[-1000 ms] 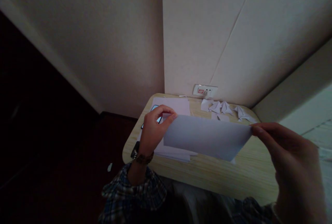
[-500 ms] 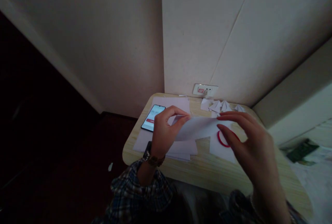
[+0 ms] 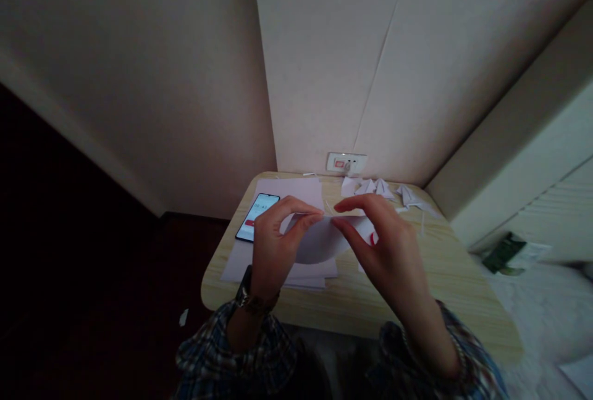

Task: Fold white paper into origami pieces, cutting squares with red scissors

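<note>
Paper sheet (image 3: 319, 244) over the desk (image 3: 445, 276), pinched by left hand (image 3: 274, 245) and right hand (image 3: 384, 252); phone (image 3: 257, 208) and paper stack (image 3: 282, 269) underneath, folded pieces (image 3: 375, 187) behind. It sags curved, long axis left-right.

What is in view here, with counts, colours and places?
held sheet: one, white, bent between both hands above the table
paper stack: one, white, table's left part
phone: one, black, screen lit, on the stack
folded paper shapes: several, white, by the wall
wall socket: one, white, above table's far edge
table: one, light wood
wristwatch: one, colour unclear, left wrist
left hand: one, pinches the sheet
right hand: one, pinches the sheet
</note>
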Motion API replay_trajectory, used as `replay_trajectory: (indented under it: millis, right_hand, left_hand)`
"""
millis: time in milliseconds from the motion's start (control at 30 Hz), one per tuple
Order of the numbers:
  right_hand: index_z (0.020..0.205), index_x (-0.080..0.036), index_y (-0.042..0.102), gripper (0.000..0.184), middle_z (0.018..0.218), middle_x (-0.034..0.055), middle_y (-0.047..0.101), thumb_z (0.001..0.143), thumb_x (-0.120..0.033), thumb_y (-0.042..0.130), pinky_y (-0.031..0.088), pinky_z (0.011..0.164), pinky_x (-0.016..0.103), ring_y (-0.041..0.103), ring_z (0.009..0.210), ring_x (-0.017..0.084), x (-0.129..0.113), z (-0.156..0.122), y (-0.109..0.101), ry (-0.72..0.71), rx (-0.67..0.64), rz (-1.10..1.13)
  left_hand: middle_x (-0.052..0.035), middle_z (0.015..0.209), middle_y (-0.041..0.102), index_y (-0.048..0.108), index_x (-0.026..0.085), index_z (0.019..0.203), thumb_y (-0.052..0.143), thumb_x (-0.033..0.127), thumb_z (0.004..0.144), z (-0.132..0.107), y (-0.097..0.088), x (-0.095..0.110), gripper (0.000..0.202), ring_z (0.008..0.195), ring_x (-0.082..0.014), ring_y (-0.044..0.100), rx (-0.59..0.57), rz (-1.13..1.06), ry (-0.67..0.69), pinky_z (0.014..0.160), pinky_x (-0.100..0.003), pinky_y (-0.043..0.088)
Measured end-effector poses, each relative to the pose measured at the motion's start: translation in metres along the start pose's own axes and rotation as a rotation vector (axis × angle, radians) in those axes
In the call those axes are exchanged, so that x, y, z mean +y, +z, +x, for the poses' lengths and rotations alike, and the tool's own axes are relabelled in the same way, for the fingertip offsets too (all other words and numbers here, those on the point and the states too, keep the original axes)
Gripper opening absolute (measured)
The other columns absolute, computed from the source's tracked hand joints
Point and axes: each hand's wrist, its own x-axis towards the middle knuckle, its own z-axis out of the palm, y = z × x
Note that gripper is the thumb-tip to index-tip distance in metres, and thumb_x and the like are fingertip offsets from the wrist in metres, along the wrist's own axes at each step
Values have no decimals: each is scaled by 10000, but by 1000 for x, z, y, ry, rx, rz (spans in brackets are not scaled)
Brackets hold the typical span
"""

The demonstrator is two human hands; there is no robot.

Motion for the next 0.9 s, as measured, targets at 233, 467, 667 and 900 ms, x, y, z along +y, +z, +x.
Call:
replay_trajectory:
  millis: [233,467,667,900]
  right_hand:
    - [791,-192,602,84,806,31,626,861,-150,582,417,718,310,556,807,193,-6,3,-1,-8,-38,59]
    - [736,-190,597,111,748,18,622,831,-134,613,403,669,292,555,753,179,-6,1,-6,10,-12,49]
    - [720,-202,591,125,724,8,619,834,-153,609,400,642,291,565,737,177,-9,0,-10,24,-3,39]
    - [714,-195,596,128,714,12,620,828,-138,609,400,648,292,564,728,179,-11,0,-10,17,-22,55]
  left_hand:
    - [4,754,703,701,215,750,556,184,867,-3,-2,6,188,749,-171,620,-38,92,0,728,-276,462]
    - [5,809,702,699,217,795,531,197,894,-3,-3,8,196,778,-156,613,-84,52,-23,744,-263,451]
    - [24,707,652,646,201,717,673,153,784,-2,2,6,86,716,-144,591,-111,15,-26,692,-247,439]
    - [12,694,629,640,197,710,581,206,852,-3,0,9,154,689,-152,576,-117,54,-50,655,-269,420]
